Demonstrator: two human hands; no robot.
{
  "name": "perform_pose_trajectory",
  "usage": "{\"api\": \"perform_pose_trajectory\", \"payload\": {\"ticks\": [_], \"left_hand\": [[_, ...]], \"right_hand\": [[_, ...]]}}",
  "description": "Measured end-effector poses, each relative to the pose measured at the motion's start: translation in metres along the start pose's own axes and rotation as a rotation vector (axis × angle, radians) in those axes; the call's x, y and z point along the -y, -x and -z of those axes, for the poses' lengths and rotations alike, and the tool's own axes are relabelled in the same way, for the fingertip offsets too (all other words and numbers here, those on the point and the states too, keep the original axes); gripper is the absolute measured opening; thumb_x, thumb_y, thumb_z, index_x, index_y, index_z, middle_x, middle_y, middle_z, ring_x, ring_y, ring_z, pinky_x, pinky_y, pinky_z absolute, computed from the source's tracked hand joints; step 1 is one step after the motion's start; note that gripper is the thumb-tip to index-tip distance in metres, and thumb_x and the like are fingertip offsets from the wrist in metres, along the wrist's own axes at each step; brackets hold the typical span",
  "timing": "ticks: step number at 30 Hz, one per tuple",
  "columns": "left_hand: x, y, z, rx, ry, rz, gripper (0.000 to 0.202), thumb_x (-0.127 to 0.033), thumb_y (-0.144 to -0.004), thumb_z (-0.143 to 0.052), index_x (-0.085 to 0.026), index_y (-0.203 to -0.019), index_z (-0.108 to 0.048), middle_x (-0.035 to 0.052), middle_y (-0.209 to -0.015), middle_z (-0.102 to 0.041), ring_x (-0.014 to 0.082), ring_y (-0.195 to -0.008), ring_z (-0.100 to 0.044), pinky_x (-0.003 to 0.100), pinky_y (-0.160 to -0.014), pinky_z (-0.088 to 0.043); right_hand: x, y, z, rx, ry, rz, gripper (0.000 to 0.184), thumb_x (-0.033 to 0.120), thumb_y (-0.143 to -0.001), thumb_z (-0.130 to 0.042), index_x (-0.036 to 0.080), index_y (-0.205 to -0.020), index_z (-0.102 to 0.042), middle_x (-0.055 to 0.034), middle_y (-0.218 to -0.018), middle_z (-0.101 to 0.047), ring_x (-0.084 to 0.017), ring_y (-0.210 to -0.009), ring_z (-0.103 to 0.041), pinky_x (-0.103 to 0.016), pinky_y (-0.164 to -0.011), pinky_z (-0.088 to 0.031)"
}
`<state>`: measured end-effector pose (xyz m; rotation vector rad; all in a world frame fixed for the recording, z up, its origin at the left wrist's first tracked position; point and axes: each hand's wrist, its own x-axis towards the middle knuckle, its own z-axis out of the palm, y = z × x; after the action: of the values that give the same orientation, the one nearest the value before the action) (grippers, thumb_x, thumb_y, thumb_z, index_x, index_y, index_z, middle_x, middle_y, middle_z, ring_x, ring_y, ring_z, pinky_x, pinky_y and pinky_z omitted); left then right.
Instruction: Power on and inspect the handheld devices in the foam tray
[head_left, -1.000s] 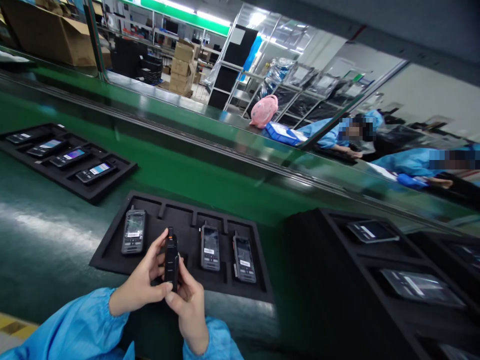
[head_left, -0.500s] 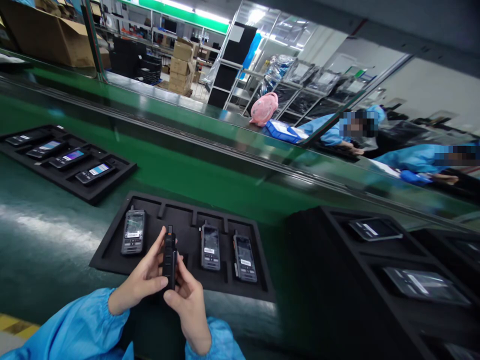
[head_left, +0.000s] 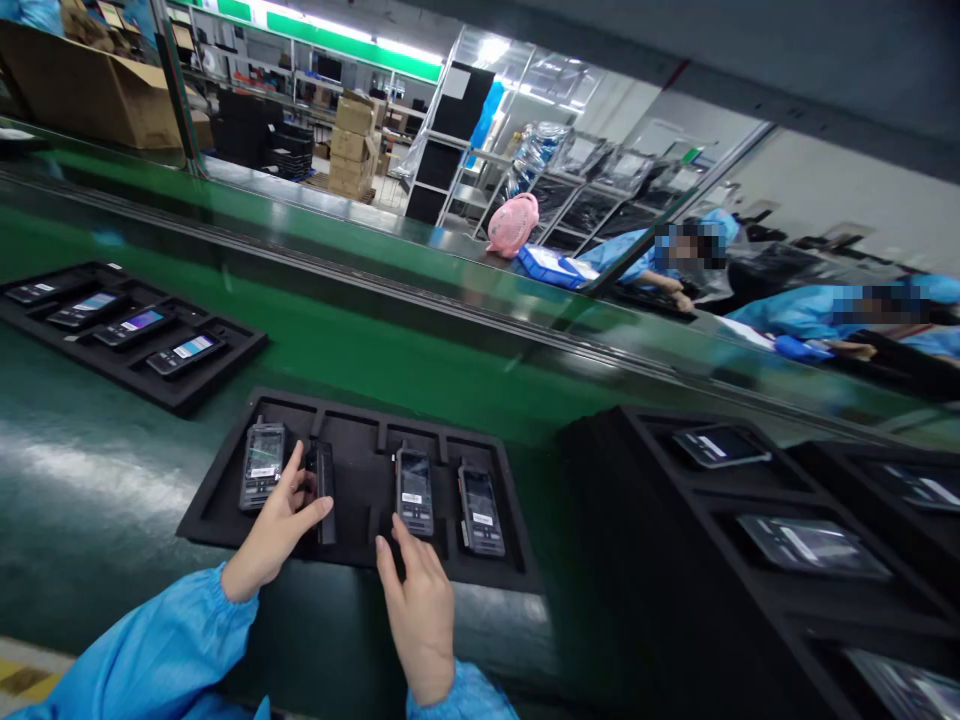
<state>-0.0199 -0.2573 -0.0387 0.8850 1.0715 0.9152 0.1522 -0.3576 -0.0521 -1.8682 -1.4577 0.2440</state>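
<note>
A black foam tray (head_left: 352,440) lies before me, with rugged walkie-talkie phones in its slots. My left hand (head_left: 274,530) grips one walkie-talkie phone (head_left: 325,495) between thumb and fingers. It is turned edge-on over the tray, just right of the leftmost phone (head_left: 262,465). My right hand (head_left: 421,605) is apart from the held phone, its fingers stretched out and holding nothing. Its fingertips overlap the lower end of another phone (head_left: 414,485); whether they touch it I cannot tell. A further phone (head_left: 481,505) lies in the right-hand slot, screen up.
A second foam tray (head_left: 180,400) with several phones, some screens lit, lies at the far left. Stacked foam trays (head_left: 630,430) with larger devices stand at right. Beyond the metal rail (head_left: 420,296) are a pink fan (head_left: 513,225) and co-workers in blue sleeves.
My right hand has let go of the walkie-talkie phone and moved right. My left hand has moved slightly left with the phone, lower over the tray. The view has shifted slightly.
</note>
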Motion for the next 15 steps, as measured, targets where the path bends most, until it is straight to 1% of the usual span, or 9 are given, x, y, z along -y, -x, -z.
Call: {"api": "perform_pose_trajectory", "payload": {"ticks": [2,3,4,6,7,9,11,13,15], "left_hand": [[-0.001,0.000,-0.003,-0.008,0.010,0.014,0.105,-0.048,-0.068,-0.079,-0.028,-0.154,-0.021,0.0053,-0.118,-0.055,0.0194,-0.109,-0.060,0.034,-0.103,-0.043],[-0.001,0.001,-0.004,-0.014,0.002,0.017,0.103,-0.048,-0.068,-0.079,-0.027,-0.153,-0.025,0.0065,-0.122,-0.055,0.0212,-0.116,-0.058,0.034,-0.105,-0.041],[-0.001,0.001,-0.005,-0.018,-0.009,0.019,0.102,-0.048,-0.067,-0.079,-0.026,-0.152,-0.027,0.0081,-0.128,-0.054,0.0233,-0.123,-0.054,0.034,-0.108,-0.040],[0.000,0.001,-0.006,-0.012,-0.049,-0.001,0.098,-0.048,-0.069,-0.078,-0.024,-0.151,-0.030,0.0114,-0.142,-0.048,0.0272,-0.133,-0.045,0.037,-0.112,-0.035],[0.002,0.000,-0.006,0.000,-0.083,-0.031,0.096,-0.048,-0.071,-0.076,-0.024,-0.151,-0.030,0.0121,-0.146,-0.044,0.0283,-0.136,-0.042,0.040,-0.114,-0.033],[0.006,-0.001,-0.004,0.012,-0.198,-0.142,0.089,-0.044,-0.076,-0.072,-0.025,-0.151,-0.029,0.0119,-0.149,-0.040,0.0291,-0.140,-0.037,0.044,-0.117,-0.027],[0.011,0.000,-0.003,-0.004,-0.366,-0.264,0.083,-0.041,-0.079,-0.069,-0.027,-0.151,-0.029,0.0107,-0.149,-0.038,0.0293,-0.141,-0.035,0.047,-0.119,-0.022],[0.014,0.002,-0.003,-0.028,-0.530,-0.333,0.081,-0.037,-0.082,-0.064,-0.029,-0.152,-0.025,0.0106,-0.149,-0.035,0.0301,-0.141,-0.035,0.048,-0.119,-0.023],[0.016,0.005,-0.005,-0.042,-0.658,-0.376,0.078,-0.033,-0.085,-0.058,-0.028,-0.154,-0.021,0.0117,-0.151,-0.030,0.0313,-0.143,-0.032,0.048,-0.119,-0.024]], "right_hand": [[-0.006,0.004,-0.002,0.014,0.080,0.053,0.037,0.044,-0.093,-0.053,0.023,-0.118,-0.068,-0.0096,-0.096,-0.076,-0.025,-0.088,-0.068,-0.041,-0.081,-0.056],[-0.007,0.007,-0.004,0.025,0.093,0.078,0.035,0.043,-0.093,-0.052,0.023,-0.117,-0.069,-0.0090,-0.094,-0.076,-0.025,-0.087,-0.068,-0.042,-0.080,-0.056],[-0.006,0.010,-0.006,0.033,0.097,0.097,0.033,0.041,-0.094,-0.052,0.023,-0.115,-0.070,-0.0085,-0.092,-0.076,-0.024,-0.086,-0.068,-0.041,-0.080,-0.055],[-0.002,0.018,-0.008,0.046,0.085,0.120,0.029,0.037,-0.094,-0.052,0.023,-0.111,-0.071,-0.0074,-0.090,-0.076,-0.023,-0.083,-0.068,-0.039,-0.077,-0.055],[0.001,0.022,-0.007,0.054,0.065,0.128,0.026,0.035,-0.094,-0.053,0.023,-0.108,-0.072,-0.0066,-0.089,-0.075,-0.022,-0.081,-0.068,-0.037,-0.076,-0.055],[0.006,0.026,-0.005,0.048,-0.004,0.128,0.024,0.031,-0.094,-0.054,0.023,-0.109,-0.071,-0.0050,-0.084,-0.074,-0.019,-0.074,-0.068,-0.032,-0.070,-0.055],[0.008,0.025,0.000,-0.012,-0.071,0.119,0.026,0.028,-0.094,-0.054,0.023,-0.115,-0.069,-0.0040,-0.080,-0.072,-0.017,-0.070,-0.066,-0.030,-0.067,-0.055],[0.006,0.019,0.006,-0.116,-0.068,0.092,0.032,0.028,-0.094,-0.052,0.022,-0.123,-0.064,-0.0055,-0.085,-0.071,-0.019,-0.075,-0.066,-0.032,-0.071,-0.055],[-0.001,0.010,0.007,-0.185,0.029,0.043,0.041,0.037,-0.093,-0.054,0.021,-0.132,-0.057,-0.0111,-0.104,-0.071,-0.025,-0.095,-0.065,-0.039,-0.082,-0.054]]}}
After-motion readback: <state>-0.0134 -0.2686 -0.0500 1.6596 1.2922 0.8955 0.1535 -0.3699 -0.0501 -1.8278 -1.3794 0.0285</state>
